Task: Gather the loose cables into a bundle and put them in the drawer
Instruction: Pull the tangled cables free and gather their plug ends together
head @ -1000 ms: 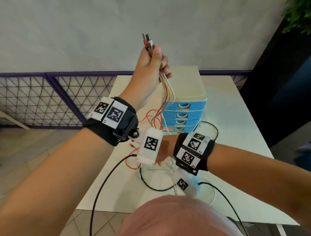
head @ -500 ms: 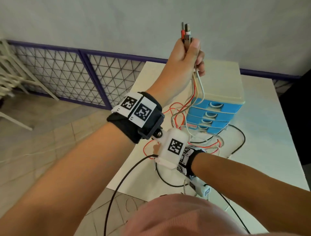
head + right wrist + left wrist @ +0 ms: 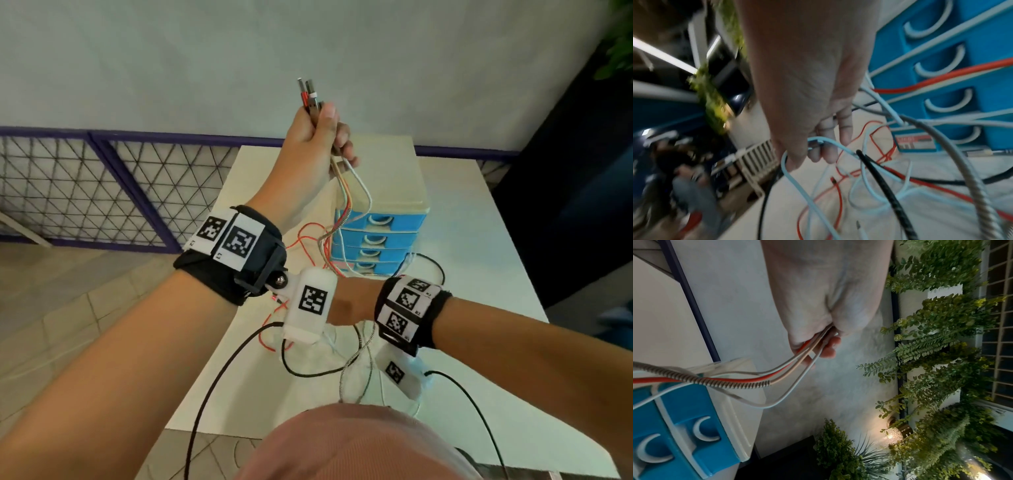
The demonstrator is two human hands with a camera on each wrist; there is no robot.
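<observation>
Head view, centre: the left hand point(image 3: 313, 144) is raised above the white table point(image 3: 479, 219), fingers and thumb curled tight round the plug ends of several cables point(image 3: 346, 202), whose metal connectors point(image 3: 308, 94) stick out above the fist. The red, white, beige and spiral-wrapped strands hang down across the front of the blue drawer unit point(image 3: 380, 240), all four drawers closed, at upper centre of the table. Their loose lengths lie tangled on the table in the lower centre. The left wrist camera housing point(image 3: 310, 306) covers most of the right hand point(image 3: 346, 305), so its grip is hidden in this view. Right wrist view, blurred: the right hand's fingers point(image 3: 828, 146) are curled over a pale blue cable point(image 3: 797, 178) just above the tangle. A purple lattice fence point(image 3: 102, 192) fills the left; foliage point(image 3: 616, 41) is cut off at upper right.
</observation>
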